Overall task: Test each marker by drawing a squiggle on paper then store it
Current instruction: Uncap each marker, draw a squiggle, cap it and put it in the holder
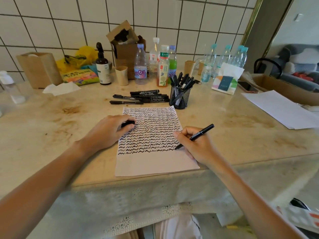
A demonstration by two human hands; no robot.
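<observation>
White-tiled wall behind the desk point(224, 118); right hand point(195, 145) fingers pinch marker point(198, 135) writing on paper point(155, 163), left hand point(110, 130) curls around cap point(127, 124), steadying sheet.

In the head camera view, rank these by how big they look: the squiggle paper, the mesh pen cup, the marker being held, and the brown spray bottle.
1. Paper
2-3. Spray bottle and pen cup: alike, unranked
4. Marker, partly hidden by the right hand

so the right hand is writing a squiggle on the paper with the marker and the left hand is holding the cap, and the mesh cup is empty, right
Not quite: the mesh cup is not empty; the head view shows several black markers standing in it. The rest holds: the right hand holds the marker tip-down on the paper, and the left hand grips the cap.
</observation>
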